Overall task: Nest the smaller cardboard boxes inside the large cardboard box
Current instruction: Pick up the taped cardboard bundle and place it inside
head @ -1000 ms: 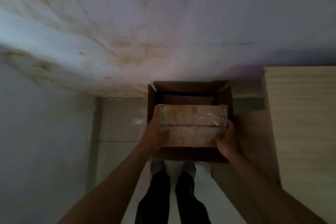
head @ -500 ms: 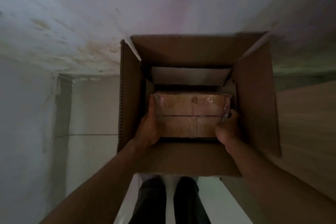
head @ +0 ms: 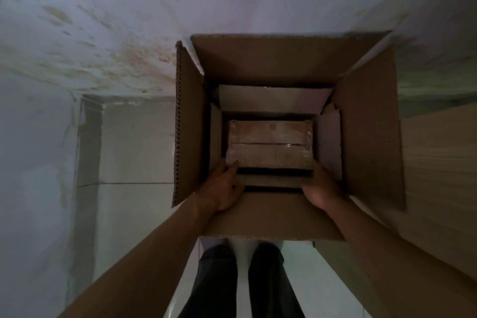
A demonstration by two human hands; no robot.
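Both hands, left hand (head: 224,190) and right hand (head: 319,186), are gripping the small tape-wrapped brown cardboard box (head: 269,147), lowering it deep inside the large open brown cardboard box (head: 369,137). Next you are likely seating it, then letting go.

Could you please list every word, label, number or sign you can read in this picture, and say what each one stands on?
No text can be read.
Small taped box: a faint square mark near its far edge, too dim and blurred to read.
Large cardboard box: its flaps and walls show no print.
White inner box: its flaps are blank.
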